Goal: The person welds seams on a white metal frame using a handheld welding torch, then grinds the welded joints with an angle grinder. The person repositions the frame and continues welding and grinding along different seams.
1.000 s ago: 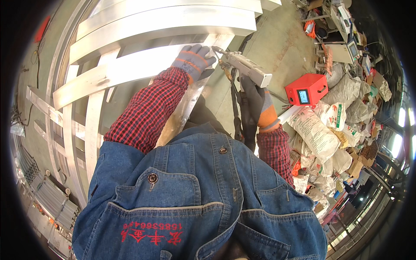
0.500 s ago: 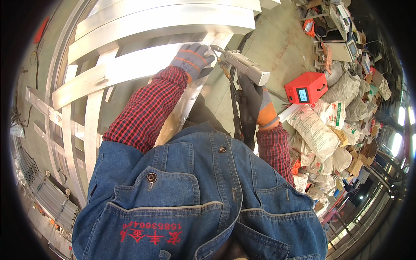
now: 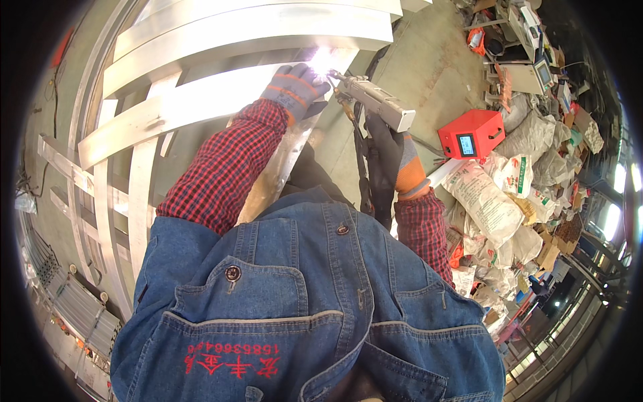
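A bright white-violet welding flash (image 3: 323,60) glows at the right end of a pale flat metal bar (image 3: 201,104), hiding the joint there. My left hand (image 3: 293,90), in a grey glove with orange stripes, is closed over that bar's end, just left of the flash. A grey, box-bodied welding gun (image 3: 378,102) points its nozzle at the glowing spot. Around its handle my right hand (image 3: 392,154) is closed, in a dark and grey glove with an orange cuff. Part of the right fingers lies behind the gun.
More metal bars form a slatted frame (image 3: 144,181) on the left, with broad beams (image 3: 248,50) beyond. Dark cables hang below the gun. On the right stand a red box with a screen (image 3: 472,134) and a heap of white sacks (image 3: 485,201).
A bright flash has appeared at the gun's nozzle, where there was none half a second ago. Both hands and the gun have stayed almost in place.
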The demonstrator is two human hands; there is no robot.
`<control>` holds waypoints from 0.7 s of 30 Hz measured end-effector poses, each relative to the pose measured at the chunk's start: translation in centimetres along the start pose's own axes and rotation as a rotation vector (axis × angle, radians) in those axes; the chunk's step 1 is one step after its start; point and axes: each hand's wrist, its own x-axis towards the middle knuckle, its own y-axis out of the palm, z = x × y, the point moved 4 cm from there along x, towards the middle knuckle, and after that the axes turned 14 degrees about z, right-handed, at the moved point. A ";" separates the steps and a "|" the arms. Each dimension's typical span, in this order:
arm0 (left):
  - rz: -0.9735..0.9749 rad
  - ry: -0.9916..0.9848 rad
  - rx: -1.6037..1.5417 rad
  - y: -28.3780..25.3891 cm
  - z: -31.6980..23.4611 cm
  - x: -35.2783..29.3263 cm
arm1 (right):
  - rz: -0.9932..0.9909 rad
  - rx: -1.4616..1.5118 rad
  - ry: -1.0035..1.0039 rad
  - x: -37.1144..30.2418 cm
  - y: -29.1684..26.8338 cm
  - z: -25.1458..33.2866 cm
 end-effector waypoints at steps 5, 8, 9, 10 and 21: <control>-0.045 0.008 0.035 -0.3 0.0 -0.3 | -0.037 0.016 0.030 -0.7 0.2 -0.2; -0.064 0.037 -0.001 -0.3 0.1 -0.2 | -0.032 0.052 0.139 -2.2 -0.6 0.1; -0.054 0.036 -0.008 -0.2 0.1 -0.2 | -0.037 0.036 0.129 -2.8 -0.8 0.4; -0.073 0.041 -0.012 -0.1 0.1 -0.3 | -0.042 0.019 0.119 -3.6 -1.0 0.8; -0.108 0.050 -0.057 0.2 0.5 -0.3 | -0.059 0.058 0.139 -7.7 -0.2 0.4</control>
